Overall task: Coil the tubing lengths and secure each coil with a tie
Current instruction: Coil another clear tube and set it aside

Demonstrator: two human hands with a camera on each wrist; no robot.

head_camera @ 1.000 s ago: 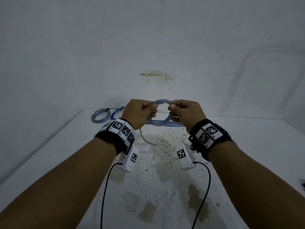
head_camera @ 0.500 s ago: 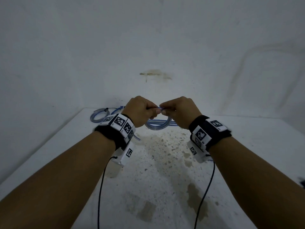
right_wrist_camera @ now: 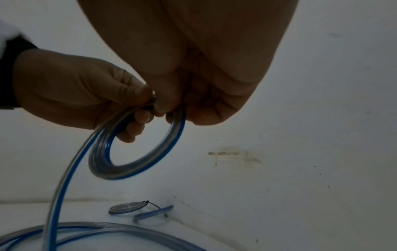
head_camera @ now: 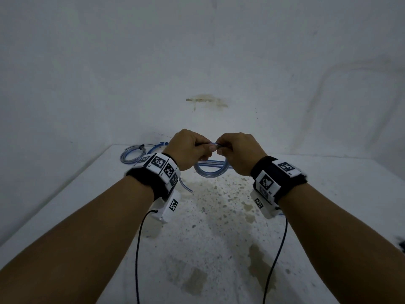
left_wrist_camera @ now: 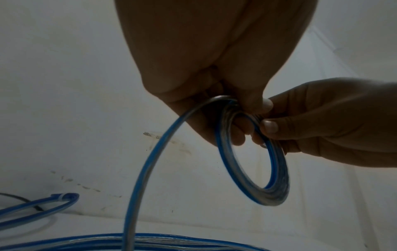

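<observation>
Both hands hold a small coil of clear, blue-striped tubing (head_camera: 211, 171) above the table. My left hand (head_camera: 189, 149) grips the top left of the coil (left_wrist_camera: 253, 152), and my right hand (head_camera: 237, 150) pinches it right beside, fingertips nearly touching. The coil (right_wrist_camera: 133, 152) hangs below the fingers. A loose tail of tubing (left_wrist_camera: 146, 169) runs down from the left hand's grip to the table. A tie cannot be made out between the fingers.
A tied coil (head_camera: 133, 154) with a thin black tie lies at the table's back left corner (right_wrist_camera: 126, 208). More loose tubing (left_wrist_camera: 107, 241) lies along the back of the white, stained table (head_camera: 219, 249). Walls close in behind and at left.
The hands have come close together at the top of the coil and risen slightly. The coil, upright and open a second ago, now hangs beneath the fingers.
</observation>
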